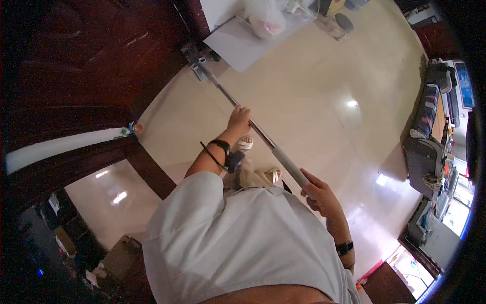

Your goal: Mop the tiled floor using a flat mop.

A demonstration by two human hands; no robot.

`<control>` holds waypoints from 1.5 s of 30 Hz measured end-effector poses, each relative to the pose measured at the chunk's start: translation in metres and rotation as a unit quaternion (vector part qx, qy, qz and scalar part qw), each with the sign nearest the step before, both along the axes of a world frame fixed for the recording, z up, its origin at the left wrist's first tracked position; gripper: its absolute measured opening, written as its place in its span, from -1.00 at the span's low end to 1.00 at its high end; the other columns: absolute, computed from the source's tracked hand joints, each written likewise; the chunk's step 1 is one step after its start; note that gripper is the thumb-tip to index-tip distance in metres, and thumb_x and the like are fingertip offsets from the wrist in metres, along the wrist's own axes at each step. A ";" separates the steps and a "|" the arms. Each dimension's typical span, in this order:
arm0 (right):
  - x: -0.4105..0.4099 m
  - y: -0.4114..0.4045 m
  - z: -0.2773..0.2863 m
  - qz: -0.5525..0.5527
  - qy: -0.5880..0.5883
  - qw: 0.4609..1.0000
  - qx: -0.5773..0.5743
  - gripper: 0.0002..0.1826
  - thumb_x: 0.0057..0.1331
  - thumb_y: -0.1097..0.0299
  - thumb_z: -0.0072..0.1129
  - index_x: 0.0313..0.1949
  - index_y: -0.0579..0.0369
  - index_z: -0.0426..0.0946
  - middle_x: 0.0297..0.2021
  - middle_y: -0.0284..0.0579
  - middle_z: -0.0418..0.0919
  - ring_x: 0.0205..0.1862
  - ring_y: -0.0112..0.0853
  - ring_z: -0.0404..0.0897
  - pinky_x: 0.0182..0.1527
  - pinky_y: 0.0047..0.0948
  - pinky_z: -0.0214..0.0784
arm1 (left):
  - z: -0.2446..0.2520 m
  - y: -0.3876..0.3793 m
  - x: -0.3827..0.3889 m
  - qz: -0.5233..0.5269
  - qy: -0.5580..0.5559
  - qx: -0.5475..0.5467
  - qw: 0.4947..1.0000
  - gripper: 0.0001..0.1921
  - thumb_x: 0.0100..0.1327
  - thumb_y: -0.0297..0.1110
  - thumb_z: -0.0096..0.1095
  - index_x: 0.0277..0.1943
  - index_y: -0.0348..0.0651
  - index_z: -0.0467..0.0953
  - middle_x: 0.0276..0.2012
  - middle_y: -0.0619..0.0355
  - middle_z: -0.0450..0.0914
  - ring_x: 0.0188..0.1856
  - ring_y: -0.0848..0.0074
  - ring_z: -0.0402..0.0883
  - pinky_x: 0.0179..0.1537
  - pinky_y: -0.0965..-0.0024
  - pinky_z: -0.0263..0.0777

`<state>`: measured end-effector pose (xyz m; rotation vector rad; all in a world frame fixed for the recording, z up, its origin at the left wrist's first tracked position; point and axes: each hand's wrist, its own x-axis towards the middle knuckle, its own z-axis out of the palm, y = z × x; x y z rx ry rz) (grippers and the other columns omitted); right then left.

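A floor mop with a long metal pole (262, 133) slants across the view in front of me. My left hand (239, 120) is closed around the bare metal, roughly halfway along. Lower down, my right hand (320, 193) grips the grey sleeve (287, 164) near the pole's end. At the far end the mop head (197, 62) rests by the foot of a dark wooden door, close to a white table's corner; its outline is partly lost in shadow. Each wrist wears a dark band.
The white table (243, 45) carries a plastic bag (267, 22). A round grey-topped stool (344, 22) stands beyond it. The dark wooden door (95, 57) borders the glossy tiled floor (322, 95) on the left. A grey sofa (423, 163) lines the right; a cardboard box (121, 258) sits lower left.
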<state>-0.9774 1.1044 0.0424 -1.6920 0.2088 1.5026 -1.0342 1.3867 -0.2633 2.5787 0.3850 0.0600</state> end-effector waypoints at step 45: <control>0.004 -0.005 0.013 0.319 -0.135 0.937 0.053 -0.49 0.26 0.37 0.00 0.23 -0.13 0.26 -0.42 -0.41 0.44 -0.47 -0.65 0.28 -0.48 -0.62 0.21 | 0.023 -0.037 -0.134 0.152 -0.044 -0.044 0.986 -0.82 -0.23 -0.42 0.33 -0.57 -0.17 0.41 -0.54 0.02 0.42 -0.32 0.11 0.43 -0.24 0.11 0.27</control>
